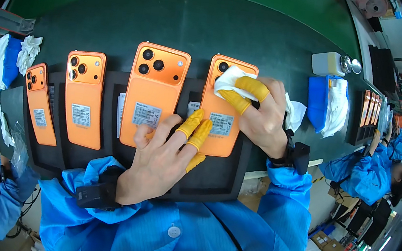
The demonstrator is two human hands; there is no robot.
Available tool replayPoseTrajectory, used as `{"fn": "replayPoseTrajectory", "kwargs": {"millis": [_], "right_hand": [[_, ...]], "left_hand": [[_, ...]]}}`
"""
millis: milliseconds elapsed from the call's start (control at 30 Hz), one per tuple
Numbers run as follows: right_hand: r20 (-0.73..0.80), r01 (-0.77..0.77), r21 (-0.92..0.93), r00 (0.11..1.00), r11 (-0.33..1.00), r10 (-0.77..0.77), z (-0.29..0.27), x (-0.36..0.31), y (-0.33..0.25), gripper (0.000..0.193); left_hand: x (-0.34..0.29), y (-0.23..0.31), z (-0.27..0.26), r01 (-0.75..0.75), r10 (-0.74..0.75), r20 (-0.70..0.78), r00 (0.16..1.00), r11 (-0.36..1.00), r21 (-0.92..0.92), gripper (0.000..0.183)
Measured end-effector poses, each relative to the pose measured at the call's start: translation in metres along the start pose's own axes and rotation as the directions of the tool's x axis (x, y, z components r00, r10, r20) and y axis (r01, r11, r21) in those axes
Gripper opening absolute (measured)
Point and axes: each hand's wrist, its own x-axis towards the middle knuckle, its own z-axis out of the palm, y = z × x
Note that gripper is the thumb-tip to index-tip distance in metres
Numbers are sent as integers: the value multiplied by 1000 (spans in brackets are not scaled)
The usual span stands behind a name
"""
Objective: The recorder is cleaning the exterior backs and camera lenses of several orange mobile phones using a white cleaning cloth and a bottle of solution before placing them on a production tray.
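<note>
- I'm wearing yellow finger cots (253,87), blue sleeves (288,188).
- My cloth (228,81) is showing white.
- My phone (219,144) is showing orange, its label (222,124) dark-printed grey.
- The tabletop (219,29) is showing dark green.

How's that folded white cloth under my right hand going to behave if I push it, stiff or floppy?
The white cloth is probably floppy, since it creases under your right hand. It looks thin, so it's likely light. Being pressed against the orange rectangular phone, it would probably slide or wrinkle rather than roll.
</note>
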Motion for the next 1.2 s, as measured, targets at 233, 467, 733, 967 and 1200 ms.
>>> {"fn": "replayPoseTrajectory", "kwargs": {"millis": [233, 467, 733, 967, 1200], "right_hand": [[-92, -97, -74, 992, 993, 90, 2, -2, 6, 33], [-103, -88, -83, 991, 993, 80, -2, -4, 5, 34], [-81, -67, -49, 995, 997, 63, -4, -5, 7, 34], [-96, -111, -55, 990, 992, 105, -1, -4, 6, 33], [-122, -98, -70, 989, 993, 89, -3, -8, 9, 35]], "left_hand": [[0, 0, 0, 13, -13, 7, 1000, 998, -60, 47], [0, 1, 0, 3, -3, -9, 1000, 999, -39, 46], [-1, 0, 0, 8, -8, -7, 1000, 998, -70, 44], [0, 0, 1, 0, 0, -16, 1000, 999, -42, 44], [0, 0, 1, -1, 0, -12, 1000, 997, -74, 43]]}}
